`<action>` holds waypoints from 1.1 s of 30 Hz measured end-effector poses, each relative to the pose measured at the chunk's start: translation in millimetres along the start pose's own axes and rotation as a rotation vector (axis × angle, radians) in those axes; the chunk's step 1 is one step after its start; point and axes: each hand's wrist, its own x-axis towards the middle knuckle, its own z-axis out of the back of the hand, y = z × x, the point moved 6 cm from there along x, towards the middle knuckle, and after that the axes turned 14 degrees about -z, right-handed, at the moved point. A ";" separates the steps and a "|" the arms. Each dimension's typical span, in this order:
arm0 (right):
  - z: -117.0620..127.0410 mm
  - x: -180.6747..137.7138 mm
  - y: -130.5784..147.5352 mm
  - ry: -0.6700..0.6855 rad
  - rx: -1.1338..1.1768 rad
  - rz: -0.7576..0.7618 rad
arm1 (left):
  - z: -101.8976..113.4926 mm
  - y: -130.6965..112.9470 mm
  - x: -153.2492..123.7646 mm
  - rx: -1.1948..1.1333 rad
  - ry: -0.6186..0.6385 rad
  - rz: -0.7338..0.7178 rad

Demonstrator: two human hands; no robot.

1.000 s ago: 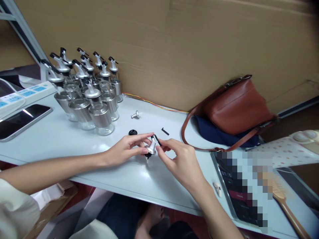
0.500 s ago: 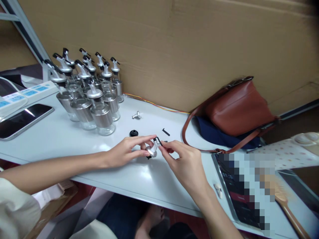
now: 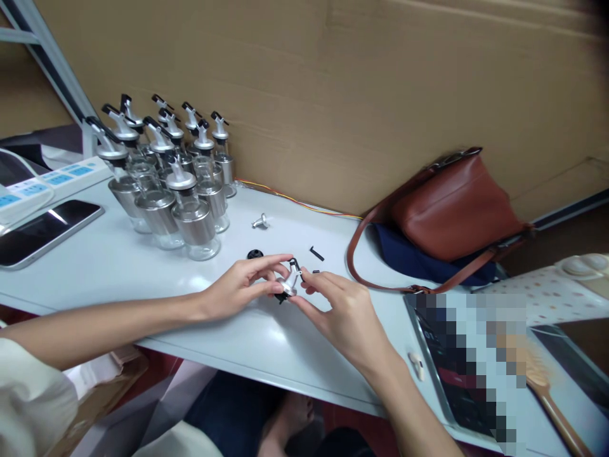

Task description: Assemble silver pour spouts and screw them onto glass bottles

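Between my two hands is a silver pour spout (image 3: 288, 284) with a black flip lever on top and a black stopper underneath. My left hand (image 3: 238, 285) grips it from the left, thumb on the silver collar and index finger reaching to the lever. From the right, the thumb and fingers of my right hand (image 3: 340, 304) touch the spout's collar and lever. Just behind my left fingers lies a black round stopper (image 3: 255, 254). A loose silver spout piece (image 3: 260, 221) rests farther back. Beyond my right hand are a black lever (image 3: 316, 254) and a small black bit (image 3: 316, 271).
Several glass-and-steel bottles (image 3: 195, 222) with pour spouts stand at the back left, near a phone (image 3: 52, 231) and a power strip (image 3: 57, 181). To the right are a brown bag (image 3: 457, 197), a tablet (image 3: 457, 368), an earbud (image 3: 417, 365) and a wooden brush (image 3: 547, 393).
The spout has shifted slightly left and turned more upright. My right hand has moved left with it, its thumb now lower against the collar.
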 end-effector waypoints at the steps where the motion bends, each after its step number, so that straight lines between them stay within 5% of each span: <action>1: -0.2 0.0 -0.6 0.001 0.027 -0.010 | -0.5 -0.8 0.1 -0.014 -0.001 0.002; 10: 0.6 -1.1 2.2 -0.145 0.195 -0.176 | 3.2 -6.7 2.2 -0.060 -0.053 -0.040; 18: -8.6 -1.6 -15.9 -0.024 0.539 -0.441 | 2.9 -9.1 1.4 -0.078 -0.044 -0.022; 33: -15.7 -1.9 -20.6 0.005 0.757 -0.535 | 3.0 -2.2 1.9 -0.212 -0.087 0.086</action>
